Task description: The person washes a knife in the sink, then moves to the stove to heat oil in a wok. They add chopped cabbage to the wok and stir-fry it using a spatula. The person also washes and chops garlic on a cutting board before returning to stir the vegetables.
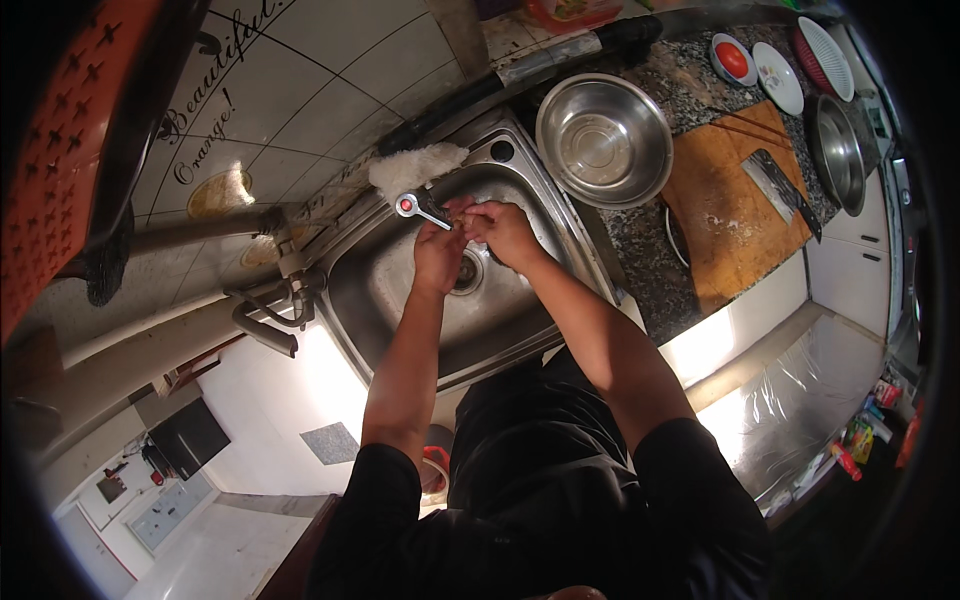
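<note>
Over the steel sink [385, 305], my left hand [437, 262] and my right hand [508, 236] meet close to the tap's lever [408, 206], above the drain [466, 274]. The fingers of both hands are closed together around something small and brownish [466, 217]. Its kind is too small and too covered by the fingers to make out. Right fingertips pinch at its upper side, while the left fingers lie against it from the left. The spout is mostly hidden behind the lever and hands.
A white fluffy cloth [412, 168] lies behind the tap. Right of the sink stand a large steel bowl [570, 190] and a wooden cutting board [720, 245] bearing a cleaver [778, 188] and chopsticks [745, 124]. Farther right are a tomato [732, 60], a plate [778, 82], a colander [826, 58] and a steel basin [848, 165].
</note>
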A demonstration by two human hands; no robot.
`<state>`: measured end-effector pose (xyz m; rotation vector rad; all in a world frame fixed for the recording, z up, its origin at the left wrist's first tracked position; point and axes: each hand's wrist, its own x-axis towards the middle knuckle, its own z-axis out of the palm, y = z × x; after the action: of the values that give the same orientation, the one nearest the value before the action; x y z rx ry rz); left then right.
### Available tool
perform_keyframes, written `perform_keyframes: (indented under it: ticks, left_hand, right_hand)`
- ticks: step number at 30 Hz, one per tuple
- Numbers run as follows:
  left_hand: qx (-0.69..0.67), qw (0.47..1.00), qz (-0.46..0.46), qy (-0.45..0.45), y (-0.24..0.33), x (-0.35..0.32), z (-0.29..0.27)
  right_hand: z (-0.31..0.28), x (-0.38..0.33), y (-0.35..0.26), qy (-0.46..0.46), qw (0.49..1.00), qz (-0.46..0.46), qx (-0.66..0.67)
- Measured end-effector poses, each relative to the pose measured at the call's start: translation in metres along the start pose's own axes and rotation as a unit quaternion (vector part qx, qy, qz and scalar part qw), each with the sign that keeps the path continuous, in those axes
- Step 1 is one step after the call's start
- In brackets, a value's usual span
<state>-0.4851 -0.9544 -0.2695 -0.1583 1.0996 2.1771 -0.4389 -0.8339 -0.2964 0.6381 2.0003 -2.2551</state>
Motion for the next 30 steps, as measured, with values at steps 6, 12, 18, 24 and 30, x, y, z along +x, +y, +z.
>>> perform_keyframes:
  ticks: [6, 12, 18, 24, 30]
  left_hand:
    - [-0.005, 1.000, 0.008, -0.018, 0.000, -0.002, -0.005]
    - [-0.047, 0.999, -0.010, 0.015, 0.002, 0.000, -0.003]
    - [-0.025, 0.999, 0.004, 0.024, -0.006, 0.003, -0.003]
    - [-0.056, 0.989, -0.003, 0.133, -0.019, 0.029, -0.029]
    - [0.050, 0.987, -0.028, 0.152, -0.016, 0.033, -0.013]
  right_hand:
    - [-0.002, -0.003, -0.015, -0.037, 0.995, 0.065, 0.072]
    - [0.003, -0.002, -0.010, -0.034, 0.999, 0.029, 0.005]
    - [0.004, -0.001, -0.006, -0.024, 0.998, 0.011, -0.063]
    - [0.020, -0.024, -0.008, 0.041, 0.998, -0.010, 0.041]
    - [0.013, -0.050, -0.007, 0.055, 0.998, 0.025, -0.010]
